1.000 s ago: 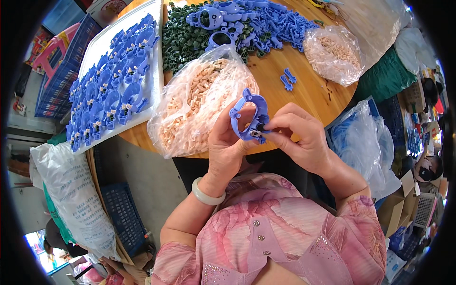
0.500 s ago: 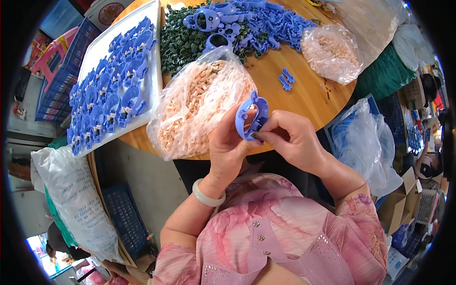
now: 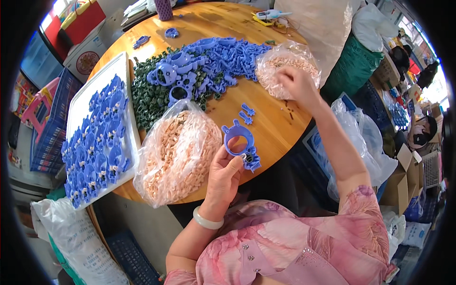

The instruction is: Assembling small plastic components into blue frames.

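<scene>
Round wooden tabletop (image 3: 280, 128) is bare only near its front-right edge; there left hand (image 3: 223, 178) pinches blue ring part (image 3: 237, 142) upright, tabs up, while right hand (image 3: 297, 83) dips spread fingers into small bag (image 3: 280, 64).

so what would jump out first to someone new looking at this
The blue plastic ring part held up in the left hand at centre. Behind it, a heap of blue parts on the round wooden table; the right hand reaches into a clear bag of beige pieces.
</scene>
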### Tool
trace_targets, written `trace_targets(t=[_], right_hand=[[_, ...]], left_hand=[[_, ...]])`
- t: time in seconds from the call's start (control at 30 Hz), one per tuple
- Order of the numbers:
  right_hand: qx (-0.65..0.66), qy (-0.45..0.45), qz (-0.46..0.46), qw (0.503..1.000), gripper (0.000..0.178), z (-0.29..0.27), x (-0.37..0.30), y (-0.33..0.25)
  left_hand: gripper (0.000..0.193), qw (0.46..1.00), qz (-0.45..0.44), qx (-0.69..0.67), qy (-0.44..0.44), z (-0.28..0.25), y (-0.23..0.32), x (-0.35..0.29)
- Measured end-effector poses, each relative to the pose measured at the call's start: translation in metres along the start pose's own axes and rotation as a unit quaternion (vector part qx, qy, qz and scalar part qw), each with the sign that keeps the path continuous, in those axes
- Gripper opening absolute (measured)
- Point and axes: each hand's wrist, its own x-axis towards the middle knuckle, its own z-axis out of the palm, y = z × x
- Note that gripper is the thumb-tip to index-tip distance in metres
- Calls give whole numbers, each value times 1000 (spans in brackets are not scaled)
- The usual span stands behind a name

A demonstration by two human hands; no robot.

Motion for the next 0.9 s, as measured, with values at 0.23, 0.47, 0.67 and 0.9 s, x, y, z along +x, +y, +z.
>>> trace_targets(t=[0.23, 0.47, 0.67, 0.9], right_hand=[[-90, -109, -66, 988, 22, 13, 73, 82], [31, -88, 27, 995, 14, 15, 78, 88], [-13, -66, 2, 998, 15, 4, 65, 81], [26, -70, -14, 997, 13, -8, 28, 29]], left_hand=[[46, 1000, -23, -13, 1, 0, 1, 11], [48, 999, -6, -33, -11, -6, -3, 9], [50, 999, -1, -40, -17, -5, -3, 5], [50, 999, -3, -41, -11, -8, -4, 5]])
